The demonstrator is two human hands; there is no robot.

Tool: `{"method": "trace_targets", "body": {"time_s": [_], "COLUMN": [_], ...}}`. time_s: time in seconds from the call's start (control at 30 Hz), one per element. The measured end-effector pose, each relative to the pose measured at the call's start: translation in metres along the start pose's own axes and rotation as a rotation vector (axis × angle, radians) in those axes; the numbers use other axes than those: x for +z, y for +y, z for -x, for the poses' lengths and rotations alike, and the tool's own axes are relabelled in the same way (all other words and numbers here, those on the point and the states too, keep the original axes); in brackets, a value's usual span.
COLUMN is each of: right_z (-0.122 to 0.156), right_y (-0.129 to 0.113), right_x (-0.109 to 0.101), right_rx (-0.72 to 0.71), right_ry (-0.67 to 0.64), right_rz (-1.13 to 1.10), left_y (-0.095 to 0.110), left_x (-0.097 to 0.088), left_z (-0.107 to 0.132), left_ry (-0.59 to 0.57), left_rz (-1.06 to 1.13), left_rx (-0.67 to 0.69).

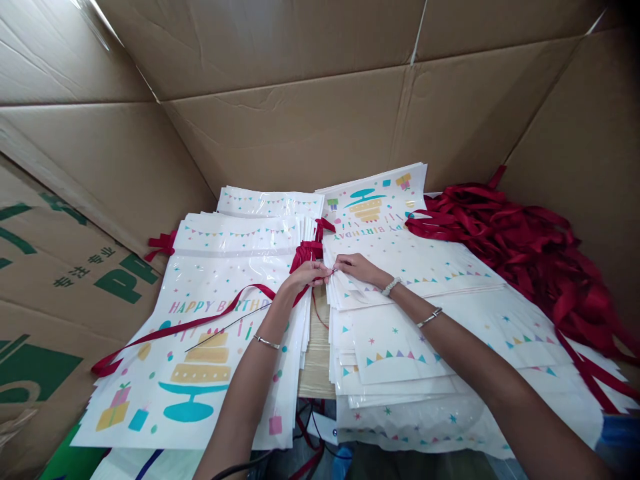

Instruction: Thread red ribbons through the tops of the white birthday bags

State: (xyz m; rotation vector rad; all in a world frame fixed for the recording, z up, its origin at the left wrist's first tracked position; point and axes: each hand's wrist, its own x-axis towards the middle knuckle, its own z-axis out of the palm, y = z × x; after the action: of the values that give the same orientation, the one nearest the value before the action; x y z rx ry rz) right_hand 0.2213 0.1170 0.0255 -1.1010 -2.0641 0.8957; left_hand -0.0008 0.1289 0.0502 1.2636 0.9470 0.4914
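My left hand (306, 275) and my right hand (356, 267) meet fingertip to fingertip between two stacks of white birthday-print bags. Both pinch a red ribbon (200, 320) at the edge of the right stack (425, 333). The ribbon trails left across the top bag of the left stack (200, 360), which reads HAPPY BIRTHDAY with a cake. A thin dark rod or needle (227, 328) lies across that bag beside my left wrist. More red ribbon is bunched (306, 252) just beyond my left hand.
A big heap of loose red ribbons (525, 247) lies at the right. Cardboard walls (300, 127) enclose the back and both sides. A strip of wooden table (315, 353) shows between the stacks, with cables below its front edge.
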Motion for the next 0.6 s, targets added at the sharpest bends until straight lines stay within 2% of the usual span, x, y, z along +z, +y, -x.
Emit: {"method": "trace_targets", "body": {"time_s": [0.2,0.4,0.6], "right_z": [-0.001,-0.001,0.0], "right_y": [0.0,0.004,0.009], "right_x": [0.003,0.002,0.002], "right_rx": [0.042,0.025,-0.007], "right_ry": [0.028,0.001,-0.022], "right_rz": [-0.013,0.016,0.078], "left_y": [0.004,0.008,0.007], "left_x": [0.011,0.02,0.016], "left_z": [0.003,0.006,0.006], "left_ry": [0.06,0.19,0.15], "left_rz": [-0.047,-0.154,-0.149], "left_rx": [-0.014,-0.01,-0.004]}}
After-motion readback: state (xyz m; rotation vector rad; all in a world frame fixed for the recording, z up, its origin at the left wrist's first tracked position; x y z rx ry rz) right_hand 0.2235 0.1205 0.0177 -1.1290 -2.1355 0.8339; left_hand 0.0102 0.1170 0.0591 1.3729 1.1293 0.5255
